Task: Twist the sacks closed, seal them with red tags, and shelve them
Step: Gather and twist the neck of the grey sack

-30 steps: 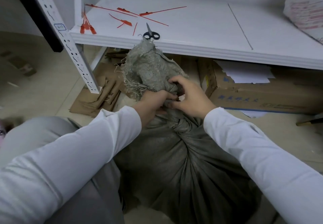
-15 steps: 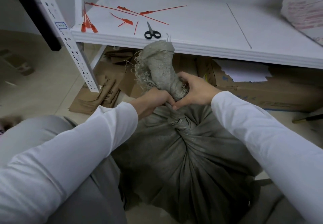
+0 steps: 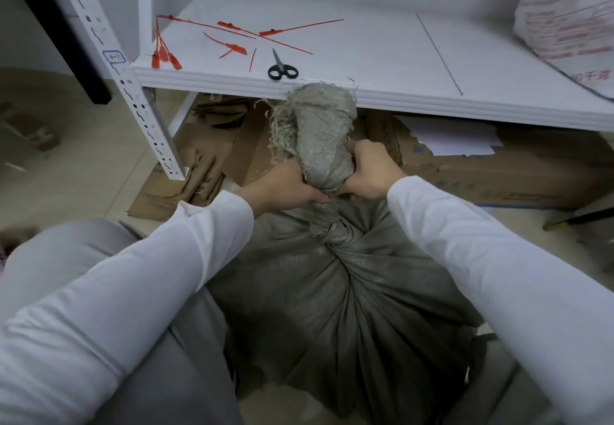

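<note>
The left hand [image 3: 285,189] and right hand [image 3: 368,175] are both curled tight round the gathered neck of the grey woven sack [image 3: 349,291], one on either side. In the last second they have risen. The frayed top, which flopped left, now stands upright over a longer, rope-like twist. The sack sits on the floor just near of the white metal shelf [image 3: 365,49], where thin red plastic tags [image 3: 232,47] lie at the far left. I'd say it's nearly ready for tagging.
</note>
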Motion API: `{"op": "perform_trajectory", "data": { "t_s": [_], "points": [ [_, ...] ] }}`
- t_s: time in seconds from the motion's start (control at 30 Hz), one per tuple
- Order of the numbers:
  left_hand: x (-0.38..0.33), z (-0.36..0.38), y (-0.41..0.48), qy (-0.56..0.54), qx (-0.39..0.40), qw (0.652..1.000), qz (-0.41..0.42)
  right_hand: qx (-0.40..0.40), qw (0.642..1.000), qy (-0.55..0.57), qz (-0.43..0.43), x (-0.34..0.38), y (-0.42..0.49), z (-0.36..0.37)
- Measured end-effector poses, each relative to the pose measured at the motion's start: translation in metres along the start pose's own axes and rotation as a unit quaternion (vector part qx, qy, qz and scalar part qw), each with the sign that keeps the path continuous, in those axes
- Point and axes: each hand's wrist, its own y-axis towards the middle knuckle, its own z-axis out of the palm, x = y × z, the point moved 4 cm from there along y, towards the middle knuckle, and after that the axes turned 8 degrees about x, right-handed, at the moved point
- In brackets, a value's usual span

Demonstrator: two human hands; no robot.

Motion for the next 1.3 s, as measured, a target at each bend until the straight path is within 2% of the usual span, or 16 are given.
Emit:
{"op": "perform_trajectory", "data": {
  "t_s": [0.13,0.2,0.27,0.3,0.37,0.43,0.5,0.57,0.63,0.77,0.87,0.97,1.03,1.1,1.17,1.3],
  "points": [
    [0.005,-0.020,-0.009,0.256,-0.030,0.965,-0.055,-0.062,0.996,-0.061,0.002,-0.001,0.002,0.016],
    [-0.007,-0.037,-0.023,0.357,-0.139,0.922,-0.048,-0.074,0.995,-0.065,0.026,-0.004,0.007,0.021],
    [-0.033,-0.039,-0.040,0.467,-0.262,0.838,0.102,-0.076,0.993,-0.087,0.036,-0.002,0.014,0.025],
    [-0.045,-0.032,-0.047,0.502,-0.280,0.792,0.205,-0.076,0.991,-0.109,0.028,0.002,0.018,0.027],
    [-0.055,-0.012,-0.052,0.536,-0.207,0.742,0.347,-0.050,0.980,-0.193,0.002,0.011,0.023,0.034],
    [-0.046,-0.009,-0.046,0.539,-0.126,0.754,0.354,-0.019,0.955,-0.294,-0.039,0.024,0.022,0.043],
    [-0.032,-0.016,-0.037,0.517,-0.057,0.805,0.285,-0.040,0.951,-0.298,-0.071,0.035,0.013,0.047],
    [-0.020,-0.023,-0.030,0.439,0.016,0.875,0.205,-0.057,0.950,-0.292,-0.092,0.046,0.001,0.052],
    [-0.010,-0.023,-0.024,0.345,0.087,0.925,0.135,-0.042,0.928,-0.355,-0.103,0.054,-0.006,0.059],
    [0.012,-0.018,-0.018,0.240,0.184,0.953,-0.027,-0.010,0.873,-0.468,-0.140,0.061,-0.015,0.075],
    [0.017,-0.015,-0.015,0.312,0.149,0.938,-0.040,-0.029,0.900,-0.409,-0.148,0.050,-0.016,0.071],
    [0.017,-0.018,-0.014,0.464,0.009,0.886,-0.008,-0.014,0.983,-0.133,-0.127,0.030,-0.010,0.048],
    [0.013,-0.016,-0.016,0.521,-0.054,0.851,0.027,-0.021,0.990,0.082,-0.110,0.016,-0.007,0.032],
    [0.006,-0.013,-0.018,0.560,-0.075,0.822,0.070,-0.069,0.974,0.206,-0.067,-0.001,-0.003,0.016],
    [0.000,-0.006,-0.022,0.588,-0.076,0.798,0.108,-0.061,0.966,0.250,-0.010,-0.021,0.002,0.010],
    [-0.017,0.005,-0.037,0.632,-0.164,0.715,0.251,0.142,0.974,0.163,0.065,-0.042,0.004,0.029]
  ]
}}
